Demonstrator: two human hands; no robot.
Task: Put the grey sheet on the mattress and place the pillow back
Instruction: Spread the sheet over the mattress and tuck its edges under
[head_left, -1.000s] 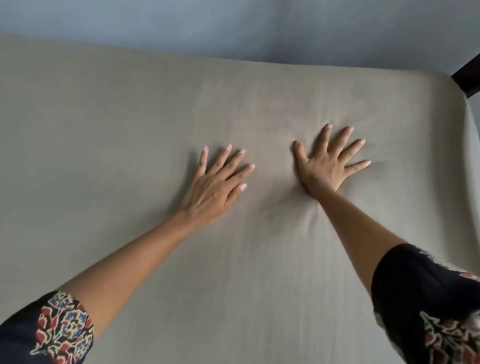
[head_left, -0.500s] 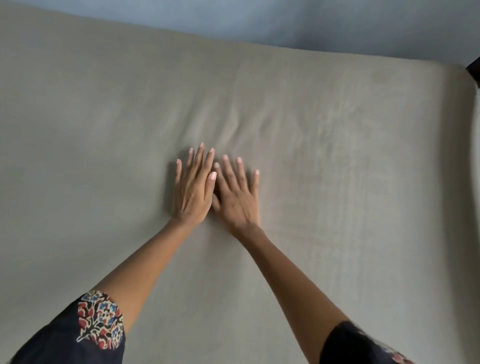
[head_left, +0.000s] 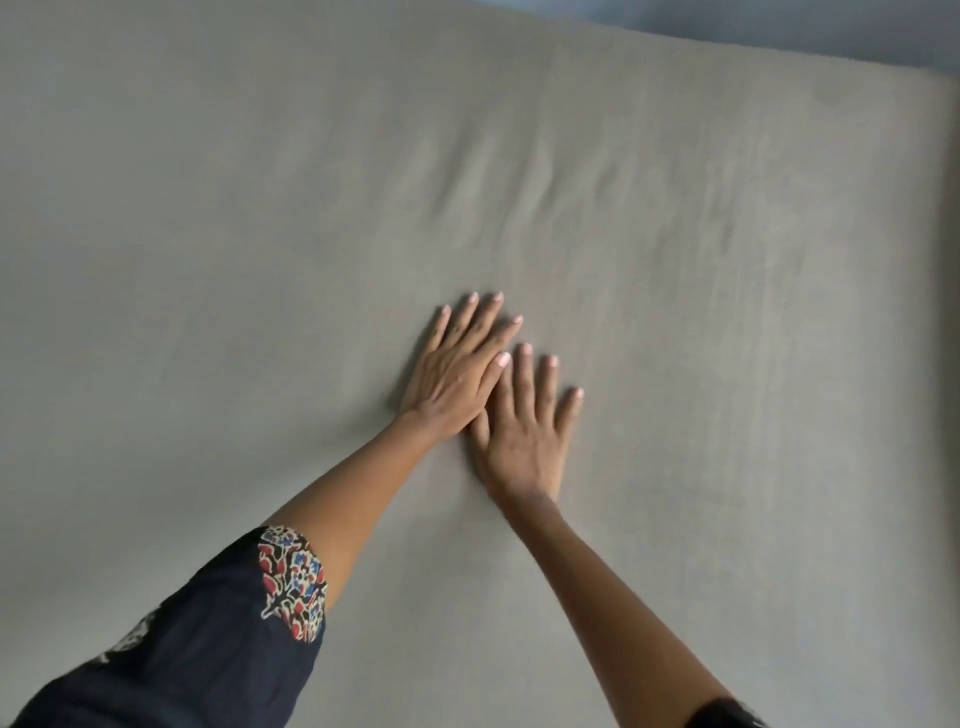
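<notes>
Left hand (head_left: 457, 371) flat, fingers spread, overlapping right hand (head_left: 524, 431) at its four o'clock, both pressed on grey sheet (head_left: 701, 322), faint wrinkles at twelve o'clock.

One grey sheet (head_left: 675, 312) covering one mattress; two hands on it, the left hand (head_left: 457, 364) and the right hand (head_left: 524, 431); one dark sleeve (head_left: 218, 639) with one patterned cuff; a strip of one wall (head_left: 810, 26)

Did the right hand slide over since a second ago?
Yes. The right hand slid left across the grey sheet, away from the bed's right edge, meeting the left hand.
</notes>
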